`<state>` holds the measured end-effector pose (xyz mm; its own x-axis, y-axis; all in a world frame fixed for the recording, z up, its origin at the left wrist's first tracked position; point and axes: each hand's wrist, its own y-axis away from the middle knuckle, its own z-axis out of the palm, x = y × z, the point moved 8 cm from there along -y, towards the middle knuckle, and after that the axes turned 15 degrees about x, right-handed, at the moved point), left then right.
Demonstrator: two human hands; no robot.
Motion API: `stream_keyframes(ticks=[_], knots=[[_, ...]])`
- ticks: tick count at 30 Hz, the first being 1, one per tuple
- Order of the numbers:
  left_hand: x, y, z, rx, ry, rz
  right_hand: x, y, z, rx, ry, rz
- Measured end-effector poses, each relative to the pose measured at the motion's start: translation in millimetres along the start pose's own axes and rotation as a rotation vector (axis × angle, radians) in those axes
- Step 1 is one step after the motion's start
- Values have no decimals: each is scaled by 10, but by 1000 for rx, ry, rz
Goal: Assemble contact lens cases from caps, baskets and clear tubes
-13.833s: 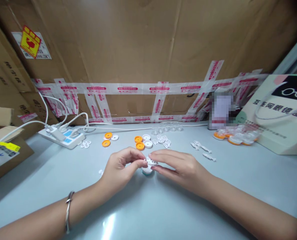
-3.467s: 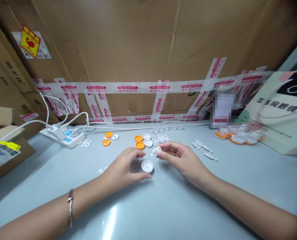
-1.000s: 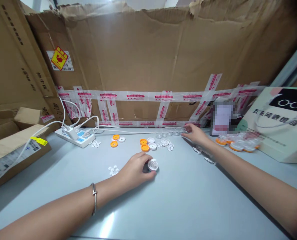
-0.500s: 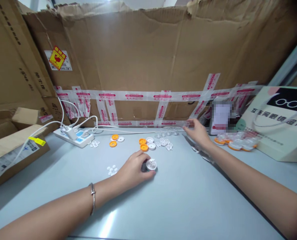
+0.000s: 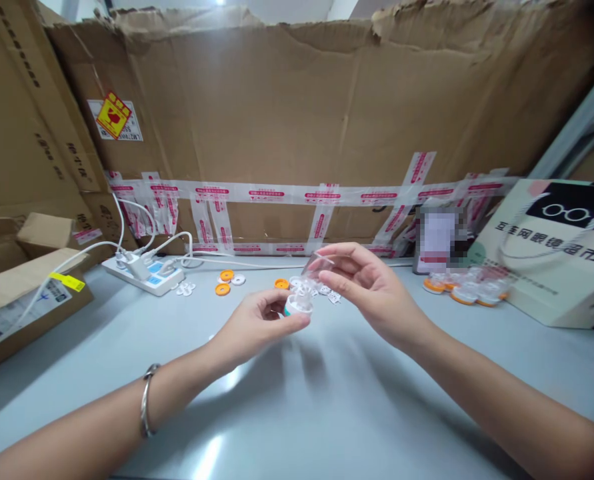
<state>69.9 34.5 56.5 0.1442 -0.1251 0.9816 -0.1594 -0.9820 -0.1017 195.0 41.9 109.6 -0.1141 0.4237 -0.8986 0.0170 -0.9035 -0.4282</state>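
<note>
My left hand (image 5: 251, 325) is raised off the grey table (image 5: 327, 413) and pinches a small white round cap (image 5: 297, 305) with a white insert standing in it. My right hand (image 5: 371, 290) is close beside it, a little higher, with fingertips closed on a small clear plastic cup (image 5: 317, 267). The cup hangs just above and to the right of the cap, apart from it. Behind the hands lie orange caps (image 5: 223, 288), white caps and small white inserts (image 5: 334, 295) on the table.
A white power strip (image 5: 144, 275) with plugged cables lies at the back left. Finished orange-and-clear pieces (image 5: 459, 289) sit at the back right by a printed box (image 5: 551, 257). Taped cardboard walls (image 5: 277, 133) enclose the table; a cardboard box (image 5: 21, 300) stands left.
My right hand came back from the far edge of the table holding a clear cup. My left hand lifted the white cap off the table toward it.
</note>
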Motion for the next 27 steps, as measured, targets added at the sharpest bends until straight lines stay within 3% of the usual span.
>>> stream_keyframes(ticks=[8, 27], knots=[[47, 51, 41, -43, 167, -42, -30, 69, 50, -50, 14, 15], [226, 142, 24, -19, 76, 78, -120, 177, 137, -119, 83, 8]])
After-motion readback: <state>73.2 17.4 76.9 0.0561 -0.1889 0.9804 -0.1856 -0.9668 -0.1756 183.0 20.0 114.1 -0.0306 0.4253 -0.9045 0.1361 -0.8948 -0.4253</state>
